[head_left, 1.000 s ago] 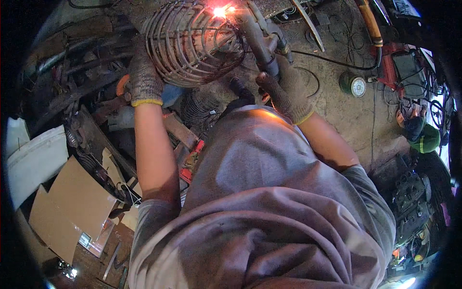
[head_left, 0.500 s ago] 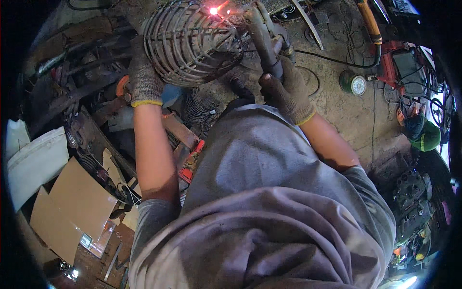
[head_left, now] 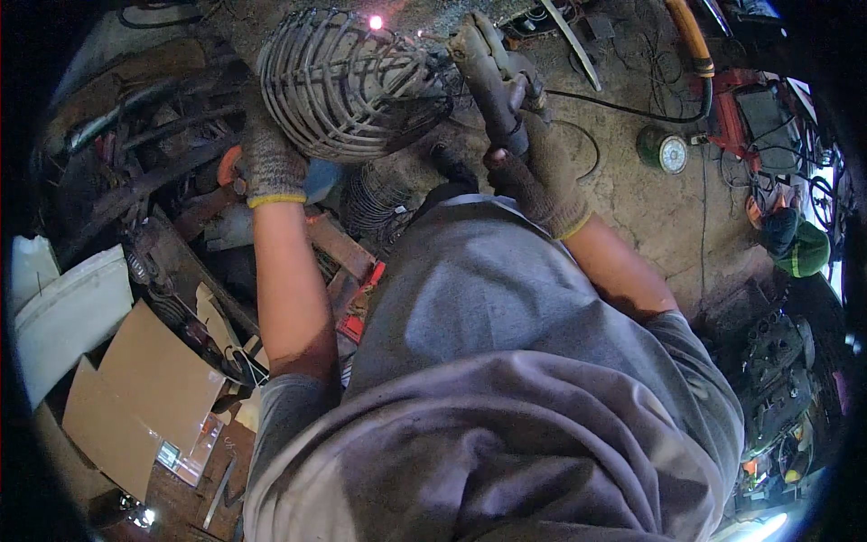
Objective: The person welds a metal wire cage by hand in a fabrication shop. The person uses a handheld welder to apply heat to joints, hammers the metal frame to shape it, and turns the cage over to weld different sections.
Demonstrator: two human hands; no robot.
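Note:
A dome-shaped cage of bent metal rods [head_left: 339, 86] is at the top, left of centre. My left hand [head_left: 274, 161], in a grey knit glove with a yellow cuff, is closed at the cage's left side; its fingertips are hidden. In the same kind of glove, my right hand [head_left: 542, 185] grips a welding electrode holder [head_left: 497, 99] by its dark handle, thumb along the near side. The holder's jaws are beside the cage's right end. A small red-pink glowing spot [head_left: 377, 23] shows at the cage's far edge.
Scrap metal [head_left: 117, 181] is piled on the left, above a cardboard sheet [head_left: 144, 397]. A coil of wire [head_left: 375, 203] lies near my feet. On the right are a round gauge [head_left: 671, 154], a red machine [head_left: 727, 122], trailing cables and a person in a green cap [head_left: 810, 250].
The bright glow has shrunk to a small red-pink spot. Cage and electrode holder have shifted slightly left, and both hands keep their grip.

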